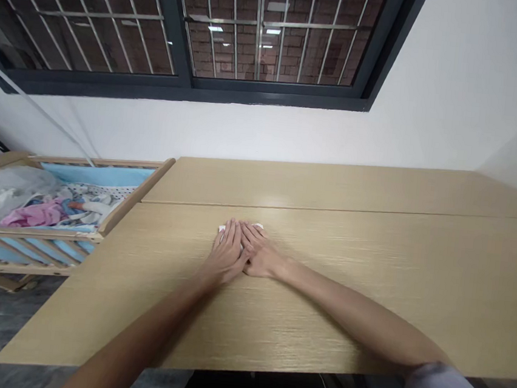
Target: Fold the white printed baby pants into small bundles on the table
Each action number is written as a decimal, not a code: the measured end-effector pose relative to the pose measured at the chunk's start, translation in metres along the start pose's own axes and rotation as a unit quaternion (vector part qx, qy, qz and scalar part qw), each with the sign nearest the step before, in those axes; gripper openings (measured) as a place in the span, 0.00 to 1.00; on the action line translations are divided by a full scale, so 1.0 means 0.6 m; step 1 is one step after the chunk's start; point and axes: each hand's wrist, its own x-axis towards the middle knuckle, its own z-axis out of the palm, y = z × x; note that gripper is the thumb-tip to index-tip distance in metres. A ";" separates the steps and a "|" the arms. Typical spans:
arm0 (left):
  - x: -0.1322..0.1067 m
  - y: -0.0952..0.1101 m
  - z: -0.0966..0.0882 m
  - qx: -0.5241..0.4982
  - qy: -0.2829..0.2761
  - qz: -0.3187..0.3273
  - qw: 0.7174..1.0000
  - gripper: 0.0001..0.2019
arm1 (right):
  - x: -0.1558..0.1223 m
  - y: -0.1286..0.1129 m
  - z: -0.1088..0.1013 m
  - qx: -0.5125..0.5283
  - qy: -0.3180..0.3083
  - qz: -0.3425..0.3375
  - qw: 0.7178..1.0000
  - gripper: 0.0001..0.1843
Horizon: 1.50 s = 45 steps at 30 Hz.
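Observation:
My left hand (226, 253) lies flat on the wooden tabletop (349, 245), fingers stretched forward over a small white wipe (221, 228). Close against it, my right hand (260, 250) also rests flat, with its fingers angled to the left and the thumbs meeting. Bits of the wipe show at the left fingertips and beyond the right fingertips; the palms and fingers cover the rest. From the edges alone I cannot tell whether it is cloth or paper.
A wooden crib (137, 197) holding crumpled cloths, a pink fabric (34, 214) and a clear plastic bag (16, 186) stands at the left. Behind the table are a white wall (269, 131) and a barred window (268, 91). A seam (375, 211) crosses the tabletop.

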 end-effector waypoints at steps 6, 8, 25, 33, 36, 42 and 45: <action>-0.015 -0.030 0.008 0.055 0.017 0.020 0.998 0.42 | -0.011 0.028 0.017 0.030 0.000 0.041 0.999 0.49; -0.025 -0.044 0.006 0.058 0.011 0.015 0.998 0.42 | -0.023 0.040 0.017 0.049 0.008 0.045 0.998 0.51; -0.039 -0.059 -0.076 0.009 -0.001 0.104 0.995 0.29 | -0.075 0.066 -0.003 0.141 0.044 -0.010 0.989 0.45; 0.003 -0.046 -0.103 -0.021 0.073 0.030 0.997 0.14 | -0.016 0.073 0.003 0.254 0.172 0.110 0.945 0.22; -0.002 -0.018 -0.144 -0.096 0.120 -0.055 0.987 0.12 | 0.012 0.087 -0.046 0.434 0.195 0.146 0.867 0.19; -0.017 0.010 -0.145 -0.259 0.026 -0.188 0.947 0.22 | 0.063 0.113 -0.111 0.541 0.086 0.198 0.813 0.29; -0.014 0.006 -0.107 -0.139 -0.026 -0.198 0.970 0.18 | 0.080 0.121 -0.085 0.509 0.024 0.216 0.833 0.29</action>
